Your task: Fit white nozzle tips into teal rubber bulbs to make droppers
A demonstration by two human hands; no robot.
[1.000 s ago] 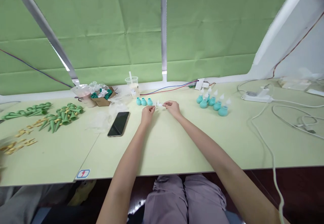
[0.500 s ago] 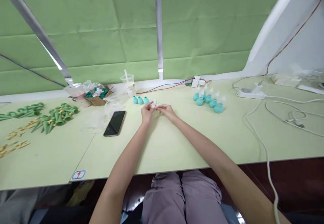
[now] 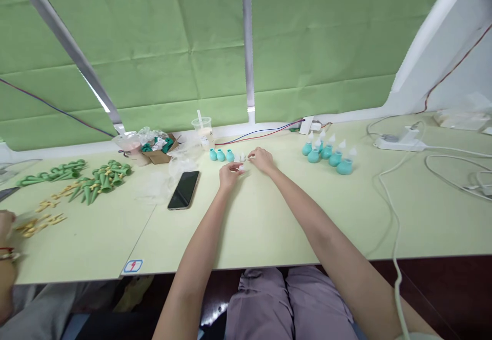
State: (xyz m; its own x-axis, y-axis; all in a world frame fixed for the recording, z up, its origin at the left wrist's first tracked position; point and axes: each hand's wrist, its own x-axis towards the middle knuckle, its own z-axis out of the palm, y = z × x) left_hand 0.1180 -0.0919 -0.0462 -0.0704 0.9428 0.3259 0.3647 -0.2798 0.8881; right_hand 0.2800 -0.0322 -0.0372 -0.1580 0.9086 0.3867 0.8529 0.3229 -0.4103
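My left hand [image 3: 229, 174] is closed in a pinch on a small white piece [image 3: 241, 167], perhaps a nozzle tip. Close by on the right, my right hand [image 3: 262, 160] has its thumb and finger together beside a few tiny white pieces [image 3: 243, 158] on the table. Whether it grips one of these is too small to tell. Just behind my left hand stand three turquoise bulbs [image 3: 220, 155] with open necks. Off to the right, several turquoise bulbs with clear pointed tips [image 3: 345, 165] stand upright in a group.
A phone [image 3: 184, 190] lies left of my left arm, beside plastic bags [image 3: 156, 186]. Behind are a drink cup [image 3: 203, 132] and a small cardboard box [image 3: 159, 155]. Green cone-shaped parts [image 3: 103, 178] and another person's hand [image 3: 5, 224] are at left; a power strip [image 3: 402, 142] sits right.
My right hand has moved apart from the left, to the small white pieces. My left hand keeps its white piece, now lower. The view has shifted left, and another person's hand appears.
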